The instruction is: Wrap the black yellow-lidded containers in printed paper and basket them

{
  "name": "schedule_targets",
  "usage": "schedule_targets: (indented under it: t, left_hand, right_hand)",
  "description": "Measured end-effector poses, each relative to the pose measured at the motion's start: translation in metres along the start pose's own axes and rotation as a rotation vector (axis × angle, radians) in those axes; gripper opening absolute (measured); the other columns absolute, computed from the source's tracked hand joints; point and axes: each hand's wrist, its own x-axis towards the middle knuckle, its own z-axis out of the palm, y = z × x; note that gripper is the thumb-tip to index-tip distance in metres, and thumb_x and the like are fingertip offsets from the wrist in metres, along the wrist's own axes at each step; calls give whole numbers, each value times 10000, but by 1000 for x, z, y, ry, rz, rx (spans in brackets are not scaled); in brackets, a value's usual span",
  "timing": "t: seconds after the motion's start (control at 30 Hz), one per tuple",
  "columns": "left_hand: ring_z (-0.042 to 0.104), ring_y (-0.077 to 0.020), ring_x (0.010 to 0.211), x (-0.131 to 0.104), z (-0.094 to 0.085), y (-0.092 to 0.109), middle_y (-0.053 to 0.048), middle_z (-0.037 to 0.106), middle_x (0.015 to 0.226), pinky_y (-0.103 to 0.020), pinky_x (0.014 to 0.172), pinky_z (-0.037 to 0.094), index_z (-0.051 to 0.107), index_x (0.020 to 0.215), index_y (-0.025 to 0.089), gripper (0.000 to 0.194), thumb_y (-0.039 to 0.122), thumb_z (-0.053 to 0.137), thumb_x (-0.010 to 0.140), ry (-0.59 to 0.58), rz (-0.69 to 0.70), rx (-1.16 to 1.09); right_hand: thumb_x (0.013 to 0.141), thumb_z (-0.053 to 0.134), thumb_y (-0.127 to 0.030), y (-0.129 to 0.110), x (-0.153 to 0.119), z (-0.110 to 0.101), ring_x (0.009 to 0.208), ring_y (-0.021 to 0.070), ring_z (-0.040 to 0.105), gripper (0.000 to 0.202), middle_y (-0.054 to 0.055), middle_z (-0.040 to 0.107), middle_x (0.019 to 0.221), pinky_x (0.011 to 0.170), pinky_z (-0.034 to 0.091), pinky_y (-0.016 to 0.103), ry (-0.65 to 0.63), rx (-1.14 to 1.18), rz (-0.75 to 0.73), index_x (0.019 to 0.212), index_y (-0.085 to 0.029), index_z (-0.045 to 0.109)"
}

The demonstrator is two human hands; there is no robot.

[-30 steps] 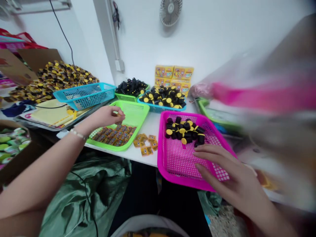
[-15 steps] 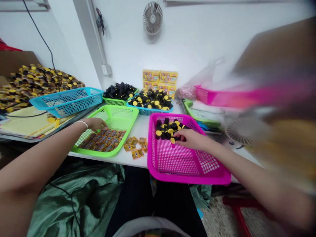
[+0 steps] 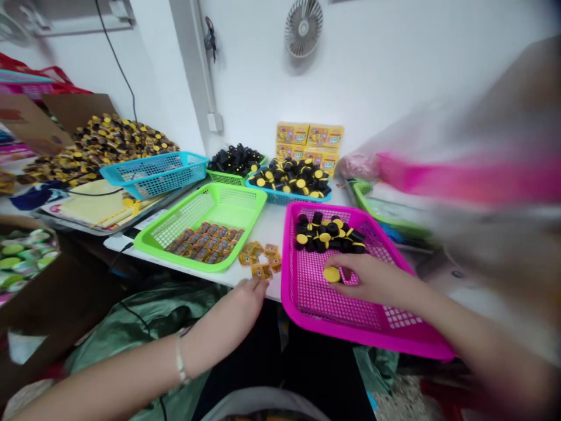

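Observation:
My left hand (image 3: 246, 299) is at the table's front edge, fingertips pinched on the near edge of a small yellow printed card (image 3: 262, 272). Several like cards lie loosely beside it on the white table. My right hand (image 3: 366, 278) is over the pink basket (image 3: 324, 327), thumb and fingers closed around a small cylinder with a round yellow end (image 3: 332, 275). Farther back in that basket sit loose black-and-yellow cylinders (image 3: 324, 237). Left of the cards, a green basket (image 3: 149, 242) holds rows of small printed cylinders (image 3: 205, 242).
Behind stand a blue basket (image 3: 280, 197) of black-and-yellow cylinders, a green basket of black pieces (image 3: 236, 159) and stacked yellow boxes (image 3: 322, 137). At left are an empty-looking blue basket (image 3: 158, 175) and a large heap of cylinders (image 3: 109, 140). Blurred plastic (image 3: 482, 164) hangs at right.
My left hand has left the green basket and come right and nearer to the cards. My right hand has drawn a cylinder towards me, away from the pile. The view has turned left.

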Motion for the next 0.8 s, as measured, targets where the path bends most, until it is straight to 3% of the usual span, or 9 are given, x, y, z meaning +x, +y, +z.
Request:
schedule_targets:
  t: [0.07, 0.17, 0.27, 0.37, 0.5, 0.67, 0.8]
  left_hand:
    - [547, -402, 1365, 3, 25, -10, -314, 552, 1453, -603, 1109, 451, 570, 1370, 34, 403, 96, 451, 990, -5, -57, 84]
    - [514, -381, 1391, 7, 40, -18, -287, 531, 1477, -566, 1144, 442, 577, 1376, 47, 448, 14, 494, 937, -68, -66, 150]
    - [575, -313, 1349, 2, 35, -15, -236, 585, 1448, -443, 1139, 476, 605, 1356, 71, 494, -61, 471, 899, -100, -35, 150]
    - [620, -271, 1309, -2, 24, -14, -203, 617, 1430, -399, 1118, 496, 597, 1370, 94, 507, -55, 464, 905, -83, -20, 109]
    - [658, -255, 1265, 2, 17, -25, -156, 676, 1377, -407, 1096, 519, 628, 1343, 160, 492, -25, 449, 924, 19, -69, 21]
    - [676, -274, 1231, 8, 21, -33, -156, 680, 1369, -452, 1075, 531, 594, 1398, 188, 521, 19, 487, 916, 215, -159, -170]
    - [738, -244, 1030, 5, 15, -18, -121, 760, 1117, -356, 883, 616, 756, 1121, 187, 327, 83, 593, 859, 379, -206, -385]
  right_hand:
    - [875, 665, -292, -9, -11, -1, 696, 189, 712, 231, 29, 785, 915, 621, 558, 293, 14, 18, -2, 1088, -227, 725]
    - [897, 658, -383, -21, -31, -2, 768, 216, 744, 286, 43, 789, 980, 654, 605, 330, 67, 55, 18, 1138, -237, 701]
    - [860, 709, -398, -28, -53, 0, 806, 236, 775, 287, 30, 799, 969, 680, 647, 342, 216, 99, 1, 1114, -264, 693]
    - [811, 771, -364, -36, -68, 5, 736, 222, 788, 317, -7, 810, 925, 644, 668, 308, 379, 116, -50, 1112, -314, 682]
    - [785, 799, -362, -49, -81, 12, 648, 201, 776, 348, -32, 807, 871, 582, 669, 266, 506, 192, -44, 1113, -357, 682]
    - [766, 821, -357, -62, -95, 24, 687, 206, 779, 363, -2, 804, 925, 616, 678, 263, 517, 369, 37, 1113, -350, 714]
    - [766, 812, -352, -66, -98, 33, 729, 233, 780, 342, 35, 799, 917, 654, 684, 285, 582, 446, 107, 1097, -323, 731]
